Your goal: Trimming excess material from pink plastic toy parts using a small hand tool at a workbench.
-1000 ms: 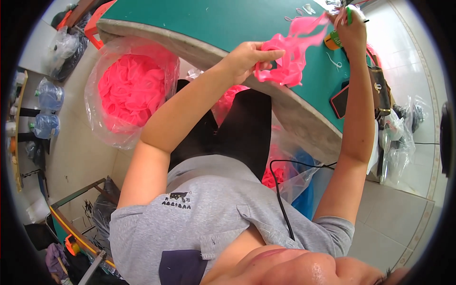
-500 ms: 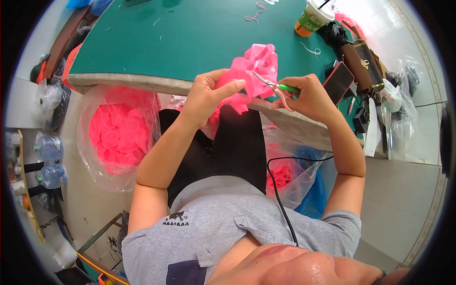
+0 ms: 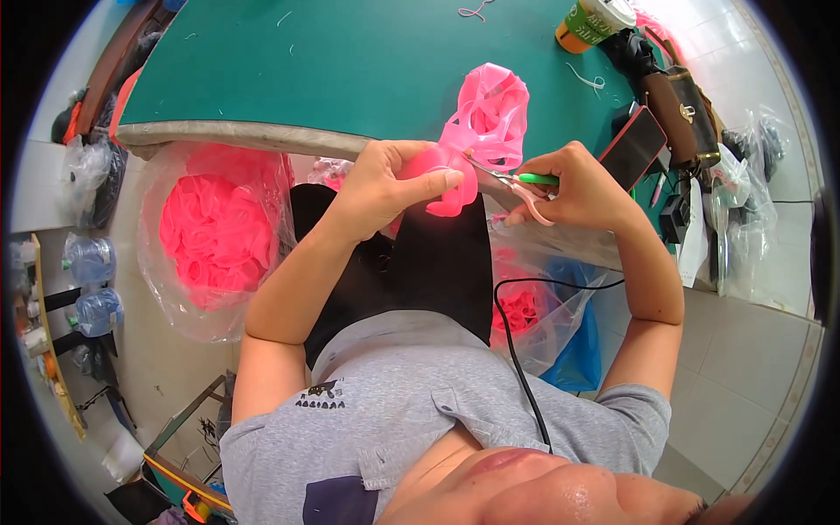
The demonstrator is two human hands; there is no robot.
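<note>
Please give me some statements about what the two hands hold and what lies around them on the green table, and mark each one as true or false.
1. The left hand holds a pink plastic piece. True.
2. The right hand holds a screwdriver. False: it holds small scissors with green and pink handles, their tips at the pink piece.
3. A cup stands at the far side of the green table. True.
4. The clear bag to the person's left is full of blue parts. False: it holds pink parts.
5. A phone lies on the table near the right hand. True.
</note>
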